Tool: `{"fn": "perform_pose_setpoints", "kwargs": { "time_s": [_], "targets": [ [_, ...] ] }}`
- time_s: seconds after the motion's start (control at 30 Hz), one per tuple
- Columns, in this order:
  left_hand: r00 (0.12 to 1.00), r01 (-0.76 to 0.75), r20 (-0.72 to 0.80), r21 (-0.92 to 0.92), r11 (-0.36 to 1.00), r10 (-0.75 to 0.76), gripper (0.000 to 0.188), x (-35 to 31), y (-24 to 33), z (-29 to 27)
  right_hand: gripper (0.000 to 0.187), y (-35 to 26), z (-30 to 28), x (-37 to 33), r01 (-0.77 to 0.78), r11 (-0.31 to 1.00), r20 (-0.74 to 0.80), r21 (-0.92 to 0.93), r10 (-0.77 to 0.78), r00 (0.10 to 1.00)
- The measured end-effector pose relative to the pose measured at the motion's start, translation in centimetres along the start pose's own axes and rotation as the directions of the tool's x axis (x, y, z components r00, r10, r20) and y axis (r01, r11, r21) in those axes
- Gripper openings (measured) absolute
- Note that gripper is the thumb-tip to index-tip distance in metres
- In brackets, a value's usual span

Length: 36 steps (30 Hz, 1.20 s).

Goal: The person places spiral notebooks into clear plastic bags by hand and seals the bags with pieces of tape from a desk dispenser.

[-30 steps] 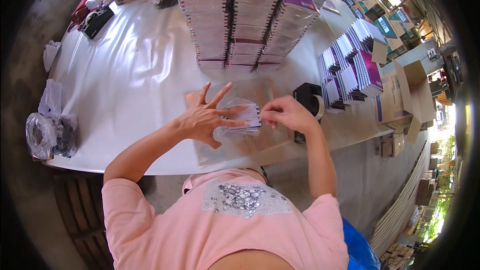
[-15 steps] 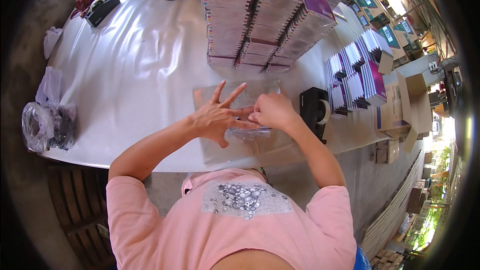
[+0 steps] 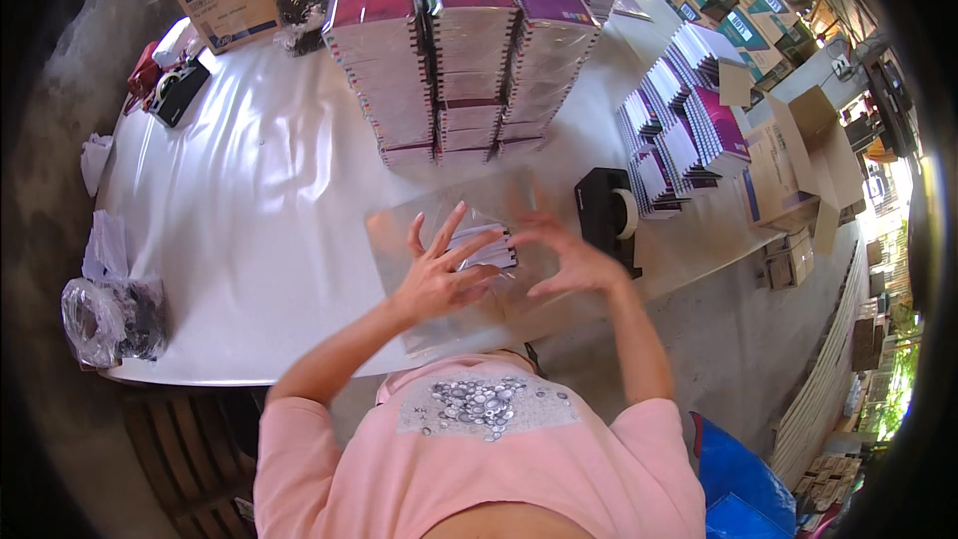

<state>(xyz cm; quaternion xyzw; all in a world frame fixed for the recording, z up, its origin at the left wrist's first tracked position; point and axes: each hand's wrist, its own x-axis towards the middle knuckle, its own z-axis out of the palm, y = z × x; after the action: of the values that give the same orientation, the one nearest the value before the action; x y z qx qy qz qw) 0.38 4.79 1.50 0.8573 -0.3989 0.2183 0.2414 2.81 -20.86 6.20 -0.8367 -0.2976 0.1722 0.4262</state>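
Observation:
A small stack of spiral-bound notebooks [image 3: 491,253] lies on a clear plastic sheet [image 3: 397,230] in front of me, white pages up and black binding on its right edge. Over its left part rests my left hand [image 3: 444,268], fingers spread and gripping nothing. My right hand [image 3: 577,262], smeared by motion, hovers just right of the binding. Its thumb and fingers are apart, and I see nothing between them. Both hands partly cover the stack. A black tape dispenser [image 3: 601,208] stands to the right of the sheet.
Tall wrapped notebook stacks [image 3: 464,70] rise beyond my hands. More notebooks [image 3: 689,130] and an open carton [image 3: 788,165] are to the right. Another carton [image 3: 232,0] and a second tape dispenser [image 3: 180,92] sit far left. A plastic-wrapped roll [image 3: 115,319] lies at the left edge.
My right hand has come away from my left fingers and opened, moving right. More of the notebook stack shows between my hands. The whole view has shifted and turned slightly.

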Motion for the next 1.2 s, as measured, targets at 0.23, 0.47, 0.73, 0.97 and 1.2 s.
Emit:
{"fn": "perform_pose_setpoints", "kwargs": {
  "time_s": [0.23, 0.47, 0.73, 0.97, 1.2],
  "targets": [
    [0.798, 0.307, -0.082, -0.798, 0.519, -0.598, 0.037, 1.3, 2.0, -0.2, 0.019, 3.2, 6.4, 0.5, 0.132, 0.841, -0.285, 0.524, 0.027, 0.958],
    [0.781, 0.488, 0.009, -0.633, 0.601, -0.625, 0.033, 0.4, 1.0, 2.2, 0.012, 1.8, 5.4, 2.5, -0.022, 0.765, -0.223, 0.644, 0.216, 0.951],
    [0.682, 0.593, 0.087, -0.646, 0.480, -0.726, 0.022, 1.3, -0.2, 1.6, 0.046, 2.1, 5.1, 2.7, -0.080, 0.804, -0.171, 0.590, 0.221, 0.960],
    [0.603, 0.600, 0.277, -0.776, 0.196, -0.748, 0.035, 1.8, -0.2, 0.5, 0.052, 2.9, 6.1, 4.3, 0.016, 0.671, -0.290, 0.741, 0.298, 0.909],
    [0.638, 0.678, 0.553, -0.733, 0.051, -0.536, 0.029, 2.9, -4.9, 0.3, 0.055, 2.6, 4.2, 5.5, -0.184, 0.590, -0.002, 0.786, 0.300, 0.954]
  ]
}}
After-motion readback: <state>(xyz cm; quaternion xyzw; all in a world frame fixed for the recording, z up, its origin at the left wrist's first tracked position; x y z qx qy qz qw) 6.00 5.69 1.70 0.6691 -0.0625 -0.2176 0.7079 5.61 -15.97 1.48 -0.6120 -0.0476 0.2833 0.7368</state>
